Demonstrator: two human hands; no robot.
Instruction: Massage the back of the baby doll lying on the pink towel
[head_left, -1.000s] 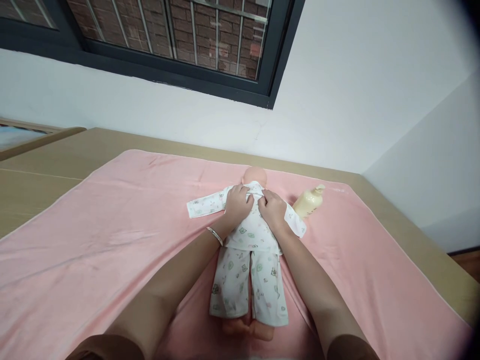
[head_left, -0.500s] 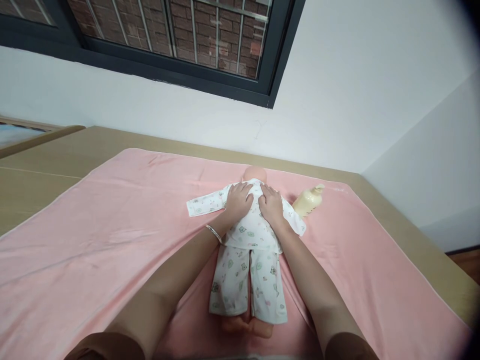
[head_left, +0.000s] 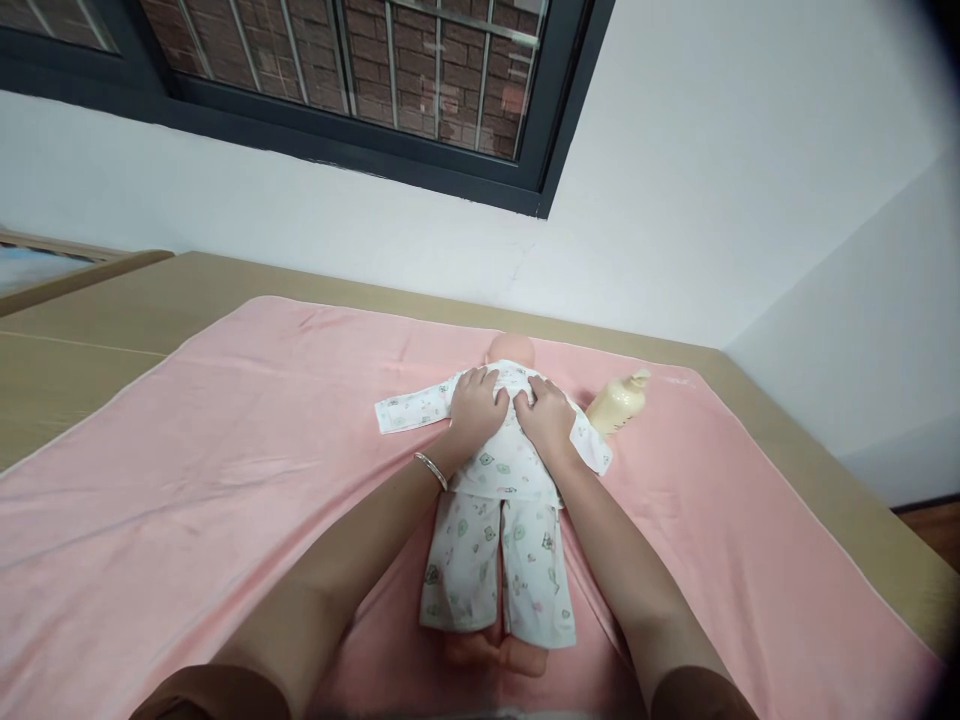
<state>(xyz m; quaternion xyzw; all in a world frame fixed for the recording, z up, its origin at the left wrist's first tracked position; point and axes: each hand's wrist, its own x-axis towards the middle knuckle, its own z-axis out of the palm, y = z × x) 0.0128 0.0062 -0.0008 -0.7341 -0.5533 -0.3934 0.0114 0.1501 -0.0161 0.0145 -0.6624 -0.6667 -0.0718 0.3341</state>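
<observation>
A baby doll (head_left: 502, 475) in white printed pyjamas lies stretched out on a pink blanket (head_left: 300, 520). Its head points to the far edge and its feet toward me; the face is out of sight. My left hand (head_left: 478, 408) rests with fingers spread on the left side of the doll's upper body, a silver bangle on that wrist. On the right side of the same shirt lies my right hand (head_left: 547, 415), its fingers also apart. Close to the doll's right-hand sleeve, a bottle of pale yellow liquid (head_left: 616, 403) lies tilted on the blanket.
The blanket covers a wooden surface (head_left: 217, 290) that meets a white wall (head_left: 652, 200) at the back. Above is a dark-framed window (head_left: 360, 130) with metal bars outside. At the far left shows a wooden edge (head_left: 127, 268) beside something pale blue.
My right hand has slid slightly outward and toward me over the shirt, its fingers more bent. My left hand has shifted very little. The doll and bottle lie as before.
</observation>
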